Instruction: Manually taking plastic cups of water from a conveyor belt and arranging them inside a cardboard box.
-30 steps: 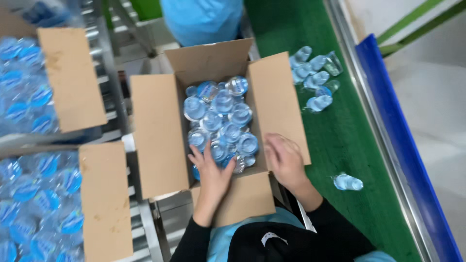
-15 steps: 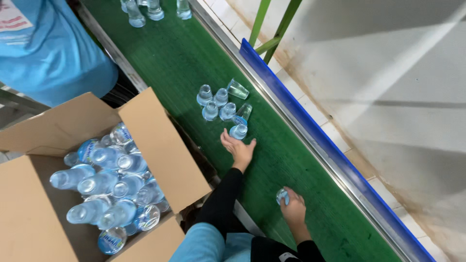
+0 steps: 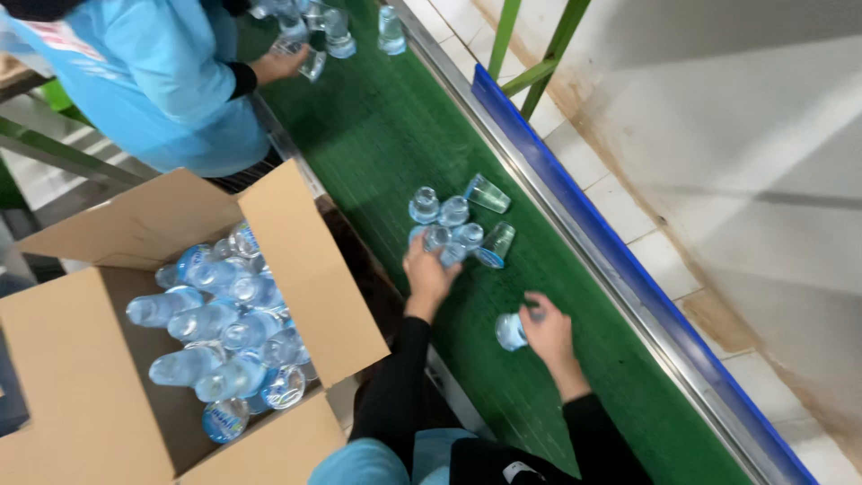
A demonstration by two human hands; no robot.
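Observation:
A cluster of small clear plastic bottles (image 3: 453, 216) with blue caps lies on the green conveyor belt (image 3: 395, 135). My left hand (image 3: 426, 272) reaches into the near edge of that cluster, fingers touching a bottle. Nearer to me, my right hand (image 3: 546, 328) grips a single small bottle (image 3: 511, 330) lying on the belt. Both my arms wear black sleeves.
An open cardboard box (image 3: 108, 377) packed with several bottles (image 3: 220, 319) stands at the left. A co-worker in a light blue top (image 3: 171, 81) handles more bottles (image 3: 328, 31) farther up the belt. A blue rail (image 3: 611, 260) edges the belt on the right.
My view swung from the box to the belt. Both hands left the box; the left reached the bottle cluster and the right closed on a single bottle.

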